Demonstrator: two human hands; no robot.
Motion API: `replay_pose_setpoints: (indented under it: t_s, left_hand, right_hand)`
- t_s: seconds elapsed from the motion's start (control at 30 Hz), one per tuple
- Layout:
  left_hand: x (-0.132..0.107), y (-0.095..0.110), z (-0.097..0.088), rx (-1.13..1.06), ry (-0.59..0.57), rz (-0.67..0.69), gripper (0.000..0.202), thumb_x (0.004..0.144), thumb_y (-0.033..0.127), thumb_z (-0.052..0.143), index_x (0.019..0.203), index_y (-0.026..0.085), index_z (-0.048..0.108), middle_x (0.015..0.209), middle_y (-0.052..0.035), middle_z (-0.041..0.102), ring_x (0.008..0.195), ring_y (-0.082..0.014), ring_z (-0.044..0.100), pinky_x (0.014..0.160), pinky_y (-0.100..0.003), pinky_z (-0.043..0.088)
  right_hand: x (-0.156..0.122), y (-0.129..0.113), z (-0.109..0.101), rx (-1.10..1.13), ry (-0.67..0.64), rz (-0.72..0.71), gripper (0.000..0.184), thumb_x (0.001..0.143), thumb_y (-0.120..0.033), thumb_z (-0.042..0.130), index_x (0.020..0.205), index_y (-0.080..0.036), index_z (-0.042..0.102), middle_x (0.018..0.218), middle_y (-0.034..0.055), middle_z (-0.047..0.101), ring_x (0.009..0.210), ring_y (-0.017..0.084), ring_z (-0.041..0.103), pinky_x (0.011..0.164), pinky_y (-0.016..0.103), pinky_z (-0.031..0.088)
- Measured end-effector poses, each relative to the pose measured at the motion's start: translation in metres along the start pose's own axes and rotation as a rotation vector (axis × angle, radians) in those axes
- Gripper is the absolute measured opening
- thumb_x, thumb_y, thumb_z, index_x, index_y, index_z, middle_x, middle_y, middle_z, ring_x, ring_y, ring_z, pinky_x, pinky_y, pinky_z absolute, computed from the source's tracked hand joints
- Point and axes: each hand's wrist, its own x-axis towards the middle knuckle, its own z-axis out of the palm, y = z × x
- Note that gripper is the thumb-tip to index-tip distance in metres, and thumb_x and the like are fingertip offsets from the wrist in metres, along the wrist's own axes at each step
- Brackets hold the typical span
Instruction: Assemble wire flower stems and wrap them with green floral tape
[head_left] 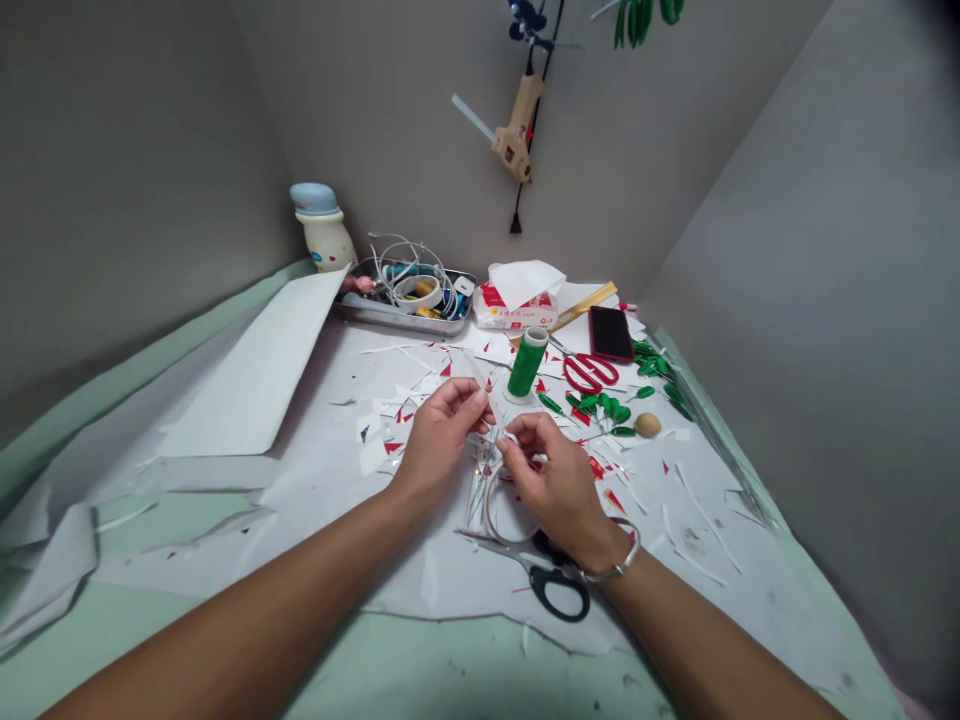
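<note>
My left hand (450, 420) and my right hand (551, 475) are close together over the middle of the table. Fingertips of both pinch a thin whitish strip (494, 408); whether it is paper or tape I cannot tell. Below my right hand lies a pale ring like a tape roll (491, 510), partly hidden by the fingers. Black-handled scissors (559, 592) rest under my right wrist. Just beyond the fingers, a spool of green thread (528, 365) stands upright.
Red-handled scissors (591, 373), a phone (611, 333) and green leaf-like pieces (600, 405) are at right. A tissue pack (514, 305), a metal tray (405, 318) of supplies and a bottle (327, 235) line the back. White board (255, 370) leans left. A glue gun (517, 130) hangs above.
</note>
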Motion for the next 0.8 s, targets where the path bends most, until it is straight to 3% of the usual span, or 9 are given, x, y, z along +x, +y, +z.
replay_pose_setpoints:
  t_s: [0.43,0.67,0.8]
  left_hand:
    - [0.0013,-0.0021,-0.0008,-0.054,0.003,-0.031,0.013,0.078,0.029,0.065,0.082,0.018,0.059,0.07,0.0006,0.058,0.066,-0.0098,0.053,0.067,-0.022,0.043]
    - [0.0005,-0.0027,-0.0005,-0.124,-0.03,-0.118,0.035,0.073,0.025,0.072,0.104,0.017,0.059,0.082,-0.0017,0.063,0.074,-0.0106,0.059,0.072,-0.024,0.045]
    - [-0.002,-0.006,0.0007,-0.054,-0.088,-0.186,0.026,0.073,0.027,0.073,0.094,0.015,0.064,0.087,-0.0031,0.063,0.075,-0.0102,0.058,0.075,-0.024,0.045]
  right_hand:
    - [-0.0002,-0.0003,-0.0002,0.016,-0.004,0.004,0.009,0.084,-0.026,0.054,0.09,-0.021,0.056,0.077,0.0005,0.063,0.068,0.013,0.059,0.065,0.024,0.047]
    - [0.002,-0.0009,-0.0018,0.031,0.075,0.031,0.008,0.084,-0.026,0.055,0.089,-0.02,0.056,0.079,0.0006,0.064,0.069,0.013,0.06,0.066,0.024,0.047]
    - [0.0036,0.0022,-0.0023,0.034,0.103,0.029,0.008,0.085,-0.026,0.054,0.09,-0.02,0.056,0.08,0.0005,0.064,0.07,0.013,0.06,0.067,0.025,0.048]
